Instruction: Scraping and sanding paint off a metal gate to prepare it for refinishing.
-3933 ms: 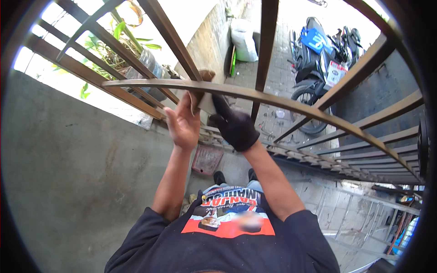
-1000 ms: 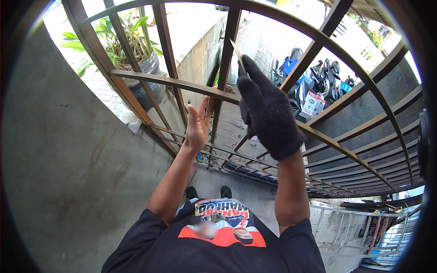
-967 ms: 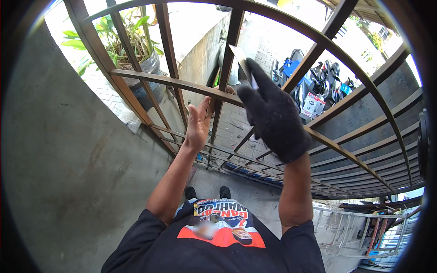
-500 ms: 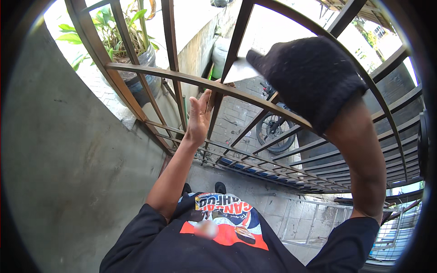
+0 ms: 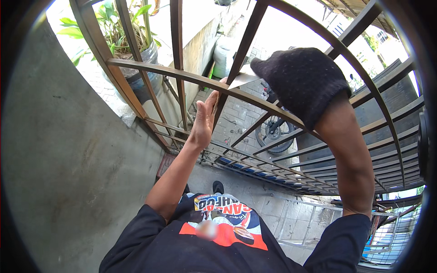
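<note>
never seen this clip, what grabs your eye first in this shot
The right hand in a black knit glove fills the upper right, holding a flat pale blade against a brown metal gate. The bare left hand rests on the gate's curved rail at centre. Through the bars, a potted plant stands upper left.

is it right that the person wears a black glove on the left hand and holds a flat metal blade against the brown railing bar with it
Not quite: the black glove is on the right hand, and that is the hand holding the flat metal blade at the brown railing bar. The left hand is bare, resting open against an upright bar. The head view shows this.
</note>
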Motion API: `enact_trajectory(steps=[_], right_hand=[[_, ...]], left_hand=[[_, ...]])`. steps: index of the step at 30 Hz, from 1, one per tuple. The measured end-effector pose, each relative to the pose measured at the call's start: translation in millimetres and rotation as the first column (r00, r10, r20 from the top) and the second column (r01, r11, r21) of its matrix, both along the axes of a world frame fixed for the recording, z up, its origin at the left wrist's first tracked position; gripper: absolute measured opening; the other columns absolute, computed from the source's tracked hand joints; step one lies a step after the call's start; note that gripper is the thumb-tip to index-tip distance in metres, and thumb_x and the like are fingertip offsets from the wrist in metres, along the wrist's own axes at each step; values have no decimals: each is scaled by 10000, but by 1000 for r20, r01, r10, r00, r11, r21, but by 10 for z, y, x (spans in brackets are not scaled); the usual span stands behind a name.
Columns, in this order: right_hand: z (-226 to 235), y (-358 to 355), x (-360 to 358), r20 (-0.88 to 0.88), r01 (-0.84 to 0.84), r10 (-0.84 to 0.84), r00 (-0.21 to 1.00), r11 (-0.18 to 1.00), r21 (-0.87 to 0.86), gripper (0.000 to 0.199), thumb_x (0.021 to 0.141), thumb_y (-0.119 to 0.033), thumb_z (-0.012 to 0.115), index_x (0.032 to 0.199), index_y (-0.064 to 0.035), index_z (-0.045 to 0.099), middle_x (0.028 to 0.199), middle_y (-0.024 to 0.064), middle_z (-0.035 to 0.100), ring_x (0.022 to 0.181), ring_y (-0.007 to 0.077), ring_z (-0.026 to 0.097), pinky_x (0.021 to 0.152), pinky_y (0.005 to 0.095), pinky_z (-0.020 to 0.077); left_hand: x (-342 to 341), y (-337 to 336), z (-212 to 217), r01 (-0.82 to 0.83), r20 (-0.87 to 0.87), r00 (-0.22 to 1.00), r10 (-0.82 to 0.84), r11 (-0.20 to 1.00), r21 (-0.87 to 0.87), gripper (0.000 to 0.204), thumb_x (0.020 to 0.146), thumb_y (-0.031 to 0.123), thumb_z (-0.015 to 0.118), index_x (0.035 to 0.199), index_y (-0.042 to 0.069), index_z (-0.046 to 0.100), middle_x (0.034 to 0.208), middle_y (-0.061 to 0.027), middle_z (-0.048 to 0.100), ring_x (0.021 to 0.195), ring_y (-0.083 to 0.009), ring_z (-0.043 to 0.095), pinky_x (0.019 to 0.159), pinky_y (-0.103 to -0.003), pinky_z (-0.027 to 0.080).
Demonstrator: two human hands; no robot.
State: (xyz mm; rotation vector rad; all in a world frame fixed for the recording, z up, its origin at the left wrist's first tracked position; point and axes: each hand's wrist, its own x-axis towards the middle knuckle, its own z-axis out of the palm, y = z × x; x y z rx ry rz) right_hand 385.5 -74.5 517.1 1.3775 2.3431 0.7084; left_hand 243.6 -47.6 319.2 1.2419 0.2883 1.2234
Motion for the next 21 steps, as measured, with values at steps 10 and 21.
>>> enact_trajectory(steps=[10, 21], right_hand=[[-78, -44, -73, -72, 215, -220, 973, 974, -73, 185, 863, -122, 573, 943, -73, 733, 918, 153, 708, 828, 273, 706, 700, 390, 579], [-116, -154, 50, -152, 230, -232, 961, 973, -33, 205, 882, -129, 552, 1011, -66, 697, 869, 155, 702, 786, 272, 703, 671, 382, 571]], left_hand=[[91, 78, -148, -51, 122, 991, 57, 997, -57, 689, 1000, 453, 331, 1420, -89, 259, 1460, -170, 348, 1386, -235, 273, 1153, -356, 140], [229, 81, -139, -214, -5, 977, 214, 976, -28, 348, 1011, 137, 427, 1293, -61, 475, 1183, -78, 586, 1072, -102, 506, 957, -221, 370]])
